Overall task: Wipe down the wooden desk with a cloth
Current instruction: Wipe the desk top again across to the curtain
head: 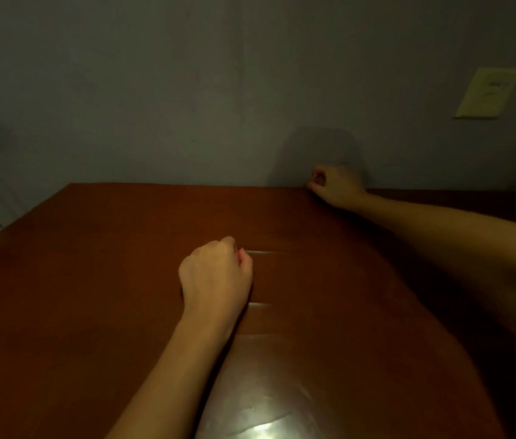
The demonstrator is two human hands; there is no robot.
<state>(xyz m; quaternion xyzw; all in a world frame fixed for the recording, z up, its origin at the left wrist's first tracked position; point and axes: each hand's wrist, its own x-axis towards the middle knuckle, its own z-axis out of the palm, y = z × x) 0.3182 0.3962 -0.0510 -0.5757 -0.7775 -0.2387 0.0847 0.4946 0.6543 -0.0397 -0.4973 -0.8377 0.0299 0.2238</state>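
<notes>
The reddish-brown wooden desk fills the lower half of the view, its back edge against a grey wall. My left hand is curled into a fist near the desk's middle, knuckles up, with nothing visible in it. My right hand reaches to the desk's back edge by the wall, fingers curled and thumb meeting the fingertips. I see nothing between them. No cloth shows anywhere. Two short glossy ridges lie in the surface just right of my left hand.
A pale yellow sheet of paper is stuck on the wall at the upper right. The desk's left edge runs diagonally down to the left. A bright reflection glints at the near edge. The light is dim.
</notes>
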